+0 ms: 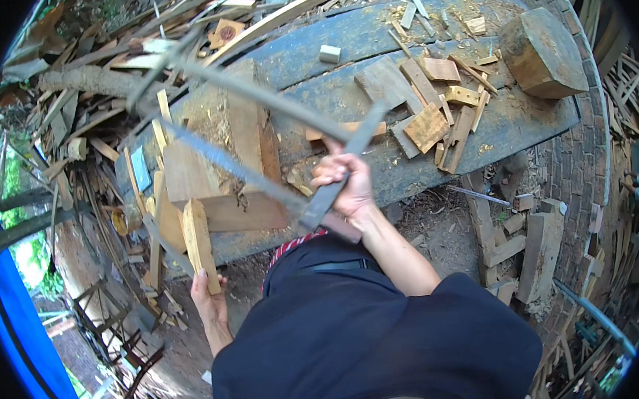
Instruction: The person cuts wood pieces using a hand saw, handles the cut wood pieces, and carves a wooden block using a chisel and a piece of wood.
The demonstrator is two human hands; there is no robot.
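Note:
A wooden frame saw (268, 103) is held at its near end bar by my right hand (346, 183), fingers wrapped round it. Its blade (232, 163), slightly blurred, slants up to the left above a large wooden block (220, 214). My left hand (210, 297) grips the lower end of a short pale wood strip (196, 238). That strip stands tilted against the block's near left side, its upper end at the block's edge. The blade is apart from the strip in this view.
A dark, worn bench (309, 100) carries loose offcuts (428, 127), a small pale block (329, 53) and a thick stump-like block (543, 54) at the right. Scrap wood (89, 86) is heaped behind and left. Timber pieces (541, 247) lie at lower right beside a brick edge (584, 118).

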